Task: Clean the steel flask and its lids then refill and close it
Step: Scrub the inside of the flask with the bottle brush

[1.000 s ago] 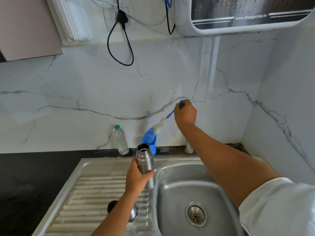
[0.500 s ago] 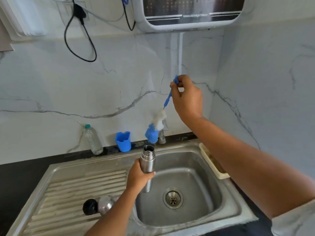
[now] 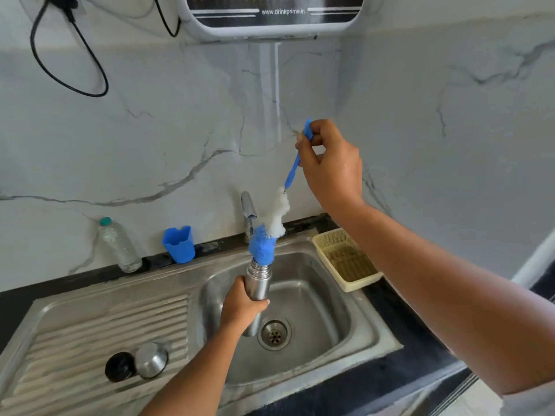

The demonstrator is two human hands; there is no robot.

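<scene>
My left hand [image 3: 241, 304] grips the steel flask [image 3: 259, 280] upright over the sink basin [image 3: 324, 319], its mouth uncovered. My right hand [image 3: 330, 166] pinches the blue handle of a bottle brush [image 3: 271, 226] held above the flask. The brush's blue bristle tip touches the flask's mouth; white bristles sit higher up the stem. A black inner lid [image 3: 119, 366] and a steel cap [image 3: 151, 360] lie side by side on the ribbed drainboard [image 3: 90, 334] at the left.
A tap [image 3: 248, 214] stands behind the basin. A blue cup [image 3: 179, 244] and a clear plastic bottle [image 3: 118, 246] stand on the black counter by the wall. A cream basket [image 3: 348, 259] sits right of the sink. A water purifier [image 3: 270, 13] hangs above.
My right hand has brought the brush from the blue cup over to the flask and lowered its tip to the flask's mouth. My view has shifted right, over the basin.
</scene>
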